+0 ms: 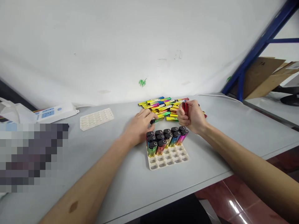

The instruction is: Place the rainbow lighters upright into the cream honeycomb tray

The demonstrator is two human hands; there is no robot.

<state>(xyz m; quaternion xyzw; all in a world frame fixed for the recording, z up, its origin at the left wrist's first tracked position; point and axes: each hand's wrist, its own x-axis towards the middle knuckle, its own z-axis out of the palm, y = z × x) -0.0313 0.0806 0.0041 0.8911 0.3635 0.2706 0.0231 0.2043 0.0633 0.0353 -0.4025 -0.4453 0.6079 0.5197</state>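
My right hand (pixel 192 116) is closed round a red lighter (pixel 185 108), raised just over the right side of a pile of shiny lighters (pixel 161 105). At the pile's near left edge, my left hand (pixel 142 124) pinches a green and gold lighter (pixel 161 118) by its black end. Right in front of both hands, a cream tray (pixel 169 158) with rows of oval holes holds several lighters (pixel 163 140) upright, black tops up. They fill the far rows and part of the left side; the near holes are bare.
A second cream tray (pixel 97 119) lies at the left, with no lighters in it. Behind it is a white power strip (pixel 54 113). A white wall (pixel 116 62) backs the grey table (pixel 130 186). Cardboard (pixel 263 71) leans behind a blue metal frame (pixel 252 54) at the right.
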